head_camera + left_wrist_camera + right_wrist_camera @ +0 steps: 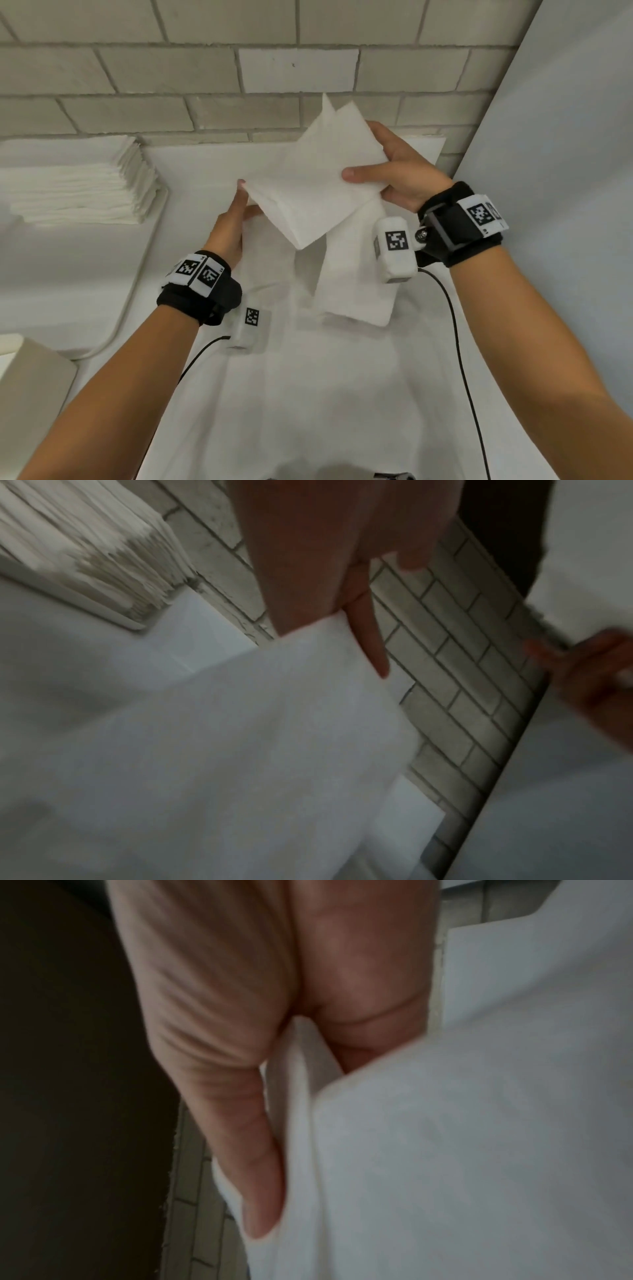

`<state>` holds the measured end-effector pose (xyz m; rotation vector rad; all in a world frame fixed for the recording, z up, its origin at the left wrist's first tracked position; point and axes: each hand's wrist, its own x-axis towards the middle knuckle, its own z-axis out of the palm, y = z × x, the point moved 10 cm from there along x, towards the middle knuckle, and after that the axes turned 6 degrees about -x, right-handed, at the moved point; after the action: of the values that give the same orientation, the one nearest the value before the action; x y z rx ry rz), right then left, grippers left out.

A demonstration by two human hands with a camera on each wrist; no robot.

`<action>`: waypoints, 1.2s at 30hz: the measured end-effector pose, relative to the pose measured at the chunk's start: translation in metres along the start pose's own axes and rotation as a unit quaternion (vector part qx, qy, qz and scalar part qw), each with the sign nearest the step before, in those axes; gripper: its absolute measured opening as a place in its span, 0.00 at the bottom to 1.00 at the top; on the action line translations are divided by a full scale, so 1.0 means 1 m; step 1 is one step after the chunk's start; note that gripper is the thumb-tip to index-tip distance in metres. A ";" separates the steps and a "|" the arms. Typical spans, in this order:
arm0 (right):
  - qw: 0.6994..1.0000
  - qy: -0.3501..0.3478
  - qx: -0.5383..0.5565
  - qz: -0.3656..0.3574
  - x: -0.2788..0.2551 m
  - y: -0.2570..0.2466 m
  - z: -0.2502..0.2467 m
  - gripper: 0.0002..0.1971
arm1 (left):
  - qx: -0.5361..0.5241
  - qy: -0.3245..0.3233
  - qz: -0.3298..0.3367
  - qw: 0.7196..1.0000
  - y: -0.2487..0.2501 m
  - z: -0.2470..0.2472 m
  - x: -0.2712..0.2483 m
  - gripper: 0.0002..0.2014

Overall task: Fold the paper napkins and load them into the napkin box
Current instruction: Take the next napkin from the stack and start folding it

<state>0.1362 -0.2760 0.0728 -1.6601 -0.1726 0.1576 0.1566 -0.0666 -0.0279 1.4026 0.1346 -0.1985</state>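
I hold a white paper napkin (308, 185) in the air above the white table (308, 394), partly folded, with its corners pointing up at the wall. My left hand (244, 200) pinches its left corner between thumb and fingers. In the left wrist view a finger (368, 637) lies along the napkin's (240, 750) edge. My right hand (383, 168) grips the right corner, thumb on top and fingers behind. The right wrist view shows the napkin (479, 1150) tucked between thumb and fingers (240, 1123). Another folded napkin (352, 277) lies on the table below.
A tall stack of napkins (85, 181) sits on a white tray (150, 233) at the left. A brick wall (171, 75) runs close behind and a grey panel (565, 137) stands at the right. A beige box corner (30, 383) shows at the lower left.
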 end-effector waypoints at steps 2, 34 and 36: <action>0.999 0.018 0.027 0.021 0.007 0.011 0.001 0.31 | -0.024 -0.085 -0.030 0.996 -0.001 0.023 -0.013 0.34; 0.782 -0.275 -0.550 0.099 -0.003 0.033 0.086 0.31 | 0.054 -0.062 -0.018 0.996 -0.020 -0.017 -0.011 0.07; 0.795 -0.268 -0.538 0.084 0.000 0.023 0.089 0.35 | 0.063 -0.069 -0.017 0.995 -0.018 -0.017 -0.012 0.07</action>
<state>0.1182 -0.1916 0.0409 -2.7417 -0.6355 0.7880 0.1414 -0.0516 -0.0452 1.5066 0.0318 -0.3374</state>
